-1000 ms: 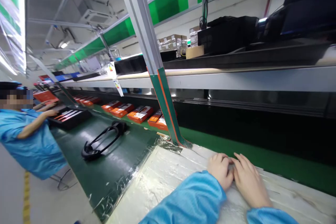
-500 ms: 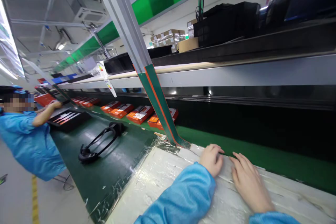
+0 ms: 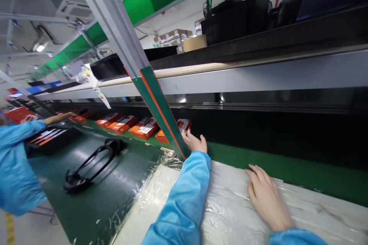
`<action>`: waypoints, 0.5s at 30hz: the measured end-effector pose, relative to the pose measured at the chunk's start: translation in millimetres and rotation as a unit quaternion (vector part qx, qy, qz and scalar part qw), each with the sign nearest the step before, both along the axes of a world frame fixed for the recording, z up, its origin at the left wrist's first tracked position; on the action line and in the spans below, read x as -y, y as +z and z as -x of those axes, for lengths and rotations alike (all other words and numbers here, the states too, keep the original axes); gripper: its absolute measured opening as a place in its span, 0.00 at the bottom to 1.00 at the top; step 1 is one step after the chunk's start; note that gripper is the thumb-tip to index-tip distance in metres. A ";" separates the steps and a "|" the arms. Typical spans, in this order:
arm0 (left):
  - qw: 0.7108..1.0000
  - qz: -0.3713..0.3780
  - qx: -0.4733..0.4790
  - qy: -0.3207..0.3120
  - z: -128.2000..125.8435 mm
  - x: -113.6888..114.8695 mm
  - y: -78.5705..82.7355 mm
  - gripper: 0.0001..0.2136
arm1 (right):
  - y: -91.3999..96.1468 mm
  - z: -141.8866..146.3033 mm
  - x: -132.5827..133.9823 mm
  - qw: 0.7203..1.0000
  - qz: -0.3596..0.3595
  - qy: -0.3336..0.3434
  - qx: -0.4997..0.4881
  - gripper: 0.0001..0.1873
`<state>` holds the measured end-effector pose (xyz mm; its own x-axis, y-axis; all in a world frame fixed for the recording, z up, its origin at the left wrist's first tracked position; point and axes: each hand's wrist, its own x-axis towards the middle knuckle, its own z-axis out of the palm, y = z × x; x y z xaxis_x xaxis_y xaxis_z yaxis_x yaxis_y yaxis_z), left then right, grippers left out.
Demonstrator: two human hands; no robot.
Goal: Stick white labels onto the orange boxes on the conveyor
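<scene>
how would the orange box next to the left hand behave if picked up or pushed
Probably stiff: the orange box has crisp, flat faces like a retail carton. Likely light, being thin and low. Lying flat on the green belt by the left hand, it should slide rather than roll or tip.

I read a bright, even overhead wash, with a ceiling lamp [image 3: 40, 48] far up-left of the left hand [image 3: 195, 142] and hot glints on the rail [image 3: 201, 103] just above it, while the recess beyond both hands drops near black. Glare streaks the plastic film [image 3: 230, 206] around the right hand [image 3: 266, 195] and sheens the green mat [image 3: 115, 176] left of the left hand; shadows under the hands are soft. Wide-lens warp bends the slanted post [image 3: 126, 46] and the shelf lines toward the edges, and the blue sleeve [image 3: 14, 176] far left smears soft.
</scene>
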<state>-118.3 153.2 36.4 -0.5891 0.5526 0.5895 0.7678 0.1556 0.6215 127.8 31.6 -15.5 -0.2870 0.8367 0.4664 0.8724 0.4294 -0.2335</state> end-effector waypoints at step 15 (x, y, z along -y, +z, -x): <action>0.987 0.026 0.157 -0.027 -4.6 10.6 3.4 0.30 | 28.2 104.0 -123.2 0.939 0.175 0.026 -0.294 0.21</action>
